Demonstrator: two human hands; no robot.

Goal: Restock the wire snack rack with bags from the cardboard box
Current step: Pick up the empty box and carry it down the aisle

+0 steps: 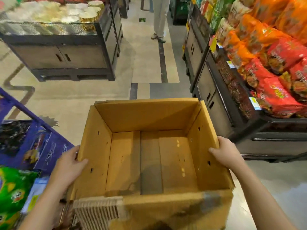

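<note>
An open cardboard box [149,117] fills the lower middle of the head view, and I see no bags inside, only its bare bottom flaps. My left hand [68,165] grips the box's left wall, thumb curled over the rim to the inside. My right hand [224,153] grips the right wall the same way. Green snack bags [15,188] lie at the lower left beside a purple display [48,146]. Whether that is the wire rack, I cannot tell.
A dark shelf unit [221,103] on the right carries red and orange snack bags [274,63]. A dark stand [66,52] with stacked plates sits at the far left. A person's legs [160,19] stand up the tiled aisle.
</note>
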